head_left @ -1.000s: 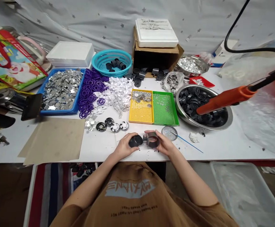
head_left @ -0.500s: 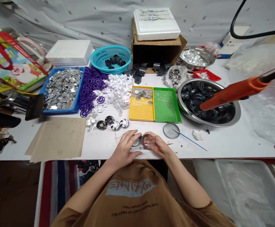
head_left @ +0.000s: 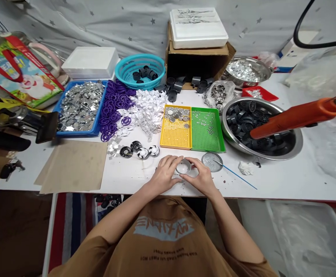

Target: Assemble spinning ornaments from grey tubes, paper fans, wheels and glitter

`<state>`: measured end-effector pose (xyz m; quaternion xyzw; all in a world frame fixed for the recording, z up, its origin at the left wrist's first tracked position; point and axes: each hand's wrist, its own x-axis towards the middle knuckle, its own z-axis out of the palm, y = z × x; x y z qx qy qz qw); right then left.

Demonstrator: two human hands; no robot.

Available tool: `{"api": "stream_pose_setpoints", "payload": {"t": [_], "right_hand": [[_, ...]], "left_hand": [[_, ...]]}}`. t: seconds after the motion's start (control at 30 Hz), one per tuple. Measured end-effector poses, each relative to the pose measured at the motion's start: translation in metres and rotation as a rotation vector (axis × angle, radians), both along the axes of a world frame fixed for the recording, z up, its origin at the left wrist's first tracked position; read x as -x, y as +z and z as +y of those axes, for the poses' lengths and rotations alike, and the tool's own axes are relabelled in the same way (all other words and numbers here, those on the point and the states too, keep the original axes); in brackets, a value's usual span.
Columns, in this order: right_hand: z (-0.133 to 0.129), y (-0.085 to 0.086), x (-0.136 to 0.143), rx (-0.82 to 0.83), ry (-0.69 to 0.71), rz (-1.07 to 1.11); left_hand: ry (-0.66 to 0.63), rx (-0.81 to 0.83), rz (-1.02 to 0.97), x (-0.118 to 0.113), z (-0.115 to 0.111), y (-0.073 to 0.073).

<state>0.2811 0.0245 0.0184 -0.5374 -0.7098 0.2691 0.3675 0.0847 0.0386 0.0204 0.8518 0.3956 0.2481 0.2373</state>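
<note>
At the table's front edge, a grey round ring (head_left: 189, 167) stands between my two hands, its inside pale. My left hand (head_left: 164, 174) curves round its left side, with the thumb low at the near rim. From the right, my right hand (head_left: 200, 175) grips the same ring between thumb and fingers. Just behind my right hand lies a round dish (head_left: 212, 162) of clear, shiny stuff, with a thin blue stick (head_left: 238, 176) leaning out of it. Left of my hands sit black round parts (head_left: 126, 152), two of them bearing white blades (head_left: 142, 153).
Behind are a yellow tray (head_left: 173, 139) and a green tray (head_left: 205, 142) with small metal pieces. A steel bowl (head_left: 296, 142) of black parts stands right, an orange tool (head_left: 300, 115) over it. Purple rings (head_left: 110, 115), a blue tray (head_left: 82, 133) and brown sheets (head_left: 75, 165) lie left.
My right hand has brought the ring upright to the middle, and both hands have closed round it. The whole view has shifted slightly.
</note>
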Motion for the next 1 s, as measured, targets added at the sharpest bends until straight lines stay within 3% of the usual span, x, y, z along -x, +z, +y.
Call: {"api": "stream_pose_setpoints", "payload": {"t": [0.1,0.2,0.3,0.4,0.5,0.67,0.77,0.83,1.0], "right_hand": [[0.008,-0.008,-0.003,-0.013,-0.056,-0.029],[0.014,-0.017,0.0,0.047,-0.013,-0.057],[0.018,-0.022,0.007,0.101,0.077,-0.049],[0.019,-0.021,0.01,0.085,0.079,-0.018],[0.014,-0.02,0.004,0.054,0.011,-0.003],[-0.004,-0.029,-0.009,0.059,-0.141,0.034],[-0.014,-0.035,-0.009,0.061,-0.202,0.033],[-0.015,-0.036,-0.005,0.046,-0.227,0.028],[-0.004,-0.026,0.006,-0.019,-0.216,0.019]], "left_hand": [[0.093,0.006,0.028,0.018,-0.005,-0.002],[0.162,0.051,0.004,0.033,-0.011,-0.007],[0.132,0.1,-0.037,0.037,-0.016,-0.01],[0.072,0.054,-0.105,0.038,-0.012,-0.007],[0.137,-0.103,-0.165,0.054,0.007,0.002],[0.569,-0.229,-0.11,0.122,0.069,0.016],[0.737,-0.213,-0.049,0.153,0.098,0.02],[0.729,-0.198,-0.04,0.158,0.109,0.02],[0.584,-0.216,0.043,0.147,0.121,0.008]]}}
